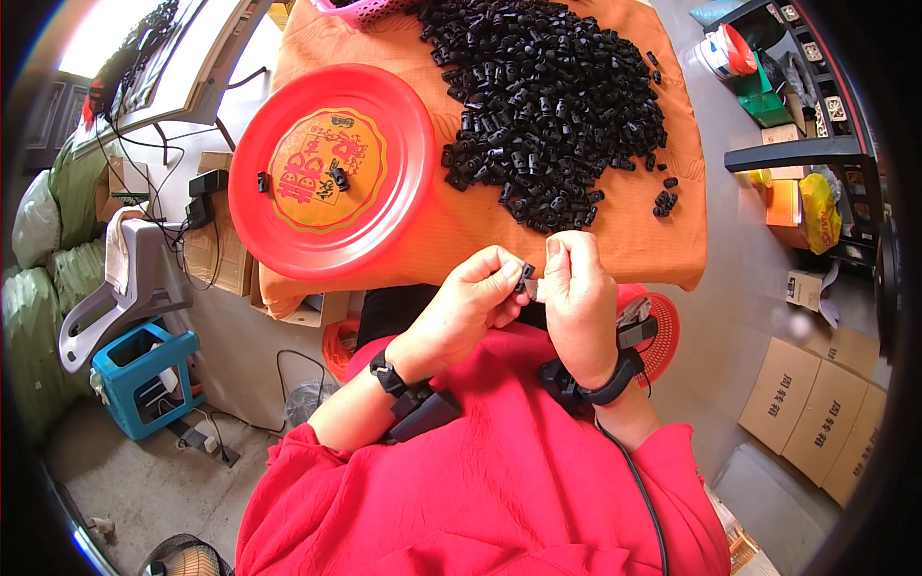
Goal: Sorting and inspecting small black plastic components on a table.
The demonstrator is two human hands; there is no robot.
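Head cam view: both hands meet just off the near edge of the orange-clothed table (pixel 663 252), left hand (pixel 461 312) and right hand (pixel 576 298) pinching one small black plastic clip piece (pixel 526 276) between fingertips, fingers curled in tight around it. It looks light, stiff and a bit slick, so I'd grip it by its flat sides. A big heap of matching black plastic pieces (pixel 547 106) sits further back beside a round red plastic tray (pixel 403 202) holding a few.

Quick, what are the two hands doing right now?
Left hand: closed, pinching a small black plastic piece.
Right hand: closed on the same piece.
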